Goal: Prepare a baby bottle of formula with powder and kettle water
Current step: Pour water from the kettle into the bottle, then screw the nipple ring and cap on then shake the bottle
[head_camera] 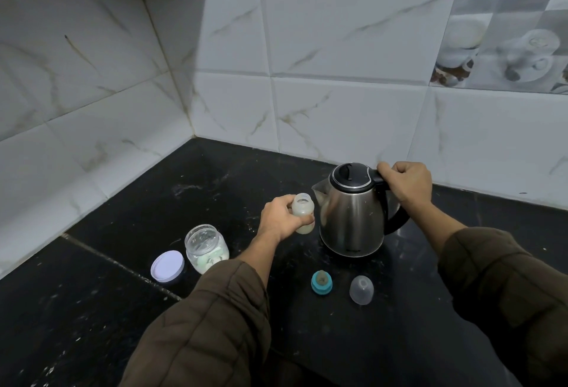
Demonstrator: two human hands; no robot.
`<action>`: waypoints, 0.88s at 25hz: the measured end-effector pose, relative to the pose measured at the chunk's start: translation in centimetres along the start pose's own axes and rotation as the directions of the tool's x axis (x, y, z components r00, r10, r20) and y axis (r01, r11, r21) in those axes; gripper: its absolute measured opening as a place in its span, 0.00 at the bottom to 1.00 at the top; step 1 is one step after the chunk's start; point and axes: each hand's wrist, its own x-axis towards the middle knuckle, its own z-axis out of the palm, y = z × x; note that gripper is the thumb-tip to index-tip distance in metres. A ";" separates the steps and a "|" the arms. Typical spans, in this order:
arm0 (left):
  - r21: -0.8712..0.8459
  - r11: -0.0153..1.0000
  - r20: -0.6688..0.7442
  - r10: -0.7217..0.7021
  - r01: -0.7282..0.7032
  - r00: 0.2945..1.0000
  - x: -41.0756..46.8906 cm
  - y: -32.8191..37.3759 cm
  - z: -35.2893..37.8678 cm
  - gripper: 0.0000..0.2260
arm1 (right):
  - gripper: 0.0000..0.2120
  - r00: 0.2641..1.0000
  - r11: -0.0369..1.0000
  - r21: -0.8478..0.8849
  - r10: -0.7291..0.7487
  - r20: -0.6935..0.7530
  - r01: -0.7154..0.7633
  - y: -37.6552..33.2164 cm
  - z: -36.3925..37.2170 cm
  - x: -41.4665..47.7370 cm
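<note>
From the head camera, the person's left hand (281,217) has its fingers (304,220) wrapped around the open baby bottle (302,213), which stands on the black worktop (123,309) toward the back, just beside the spout of the steel kettle (352,211). The right hand (405,185) is closed in a fist around the kettle's black handle.

The bottle's mouth is narrow and the kettle's spout is broad, so I judge a fast or badly aimed tilt would send hot water over the left hand's knuckles, which sit right under the pouring line. The bottle looks light; a knock from the kettle body could tip it. The kettle lid appears shut, which helps.

Nearer the front edge lie the teal teat ring (321,281) and the clear cap (361,289), well apart from the pour. At the left stands the open powder jar (206,248) with its white lid (167,265) beside it; splashes could reach the powder.

The bottle holds something pale low down, but whether powder or liquid is hard to tell. The kettle's water level is hidden, and its far side too.
</note>
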 end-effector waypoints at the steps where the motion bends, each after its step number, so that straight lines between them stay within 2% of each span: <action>1: 0.000 1.000 -0.001 -0.002 0.002 1.000 0.0 0.1 0.2 0.27 | 0.23 1.000 1.000 0.002 0.003 0.002 -0.003 0.3 0.0 0.1; 9: 0.016 1.000 0.011 -0.015 0.014 1.000 -0.3 0.4 1.1 0.28 | 0.21 0.999 1.000 0.002 0.030 0.020 -0.030 1.4 -0.5 0.1; 14: 0.054 0.998 -0.005 -0.013 0.013 1.000 -0.8 0.8 1.2 0.28 | 0.20 0.994 0.993 -0.101 0.075 0.081 -0.067 0.7 -0.8 0.1; 16: 0.072 0.997 -0.008 -0.015 0.015 1.000 -1.1 0.8 1.0 0.26 | 0.17 0.994 0.988 -0.148 0.056 0.089 -0.043 -0.4 -0.6 -0.1; 19: 0.087 0.996 -0.029 -0.004 0.007 1.000 -1.7 0.7 0.3 0.24 | 0.10 0.991 0.981 -0.145 -0.130 0.024 0.132 -3.0 0.5 -0.8; 22: 0.090 0.996 -0.052 -0.015 0.020 0.999 -2.2 0.4 -0.9 0.25 | 0.10 0.915 0.900 -0.171 -0.403 0.033 0.402 -5.8 2.6 -2.0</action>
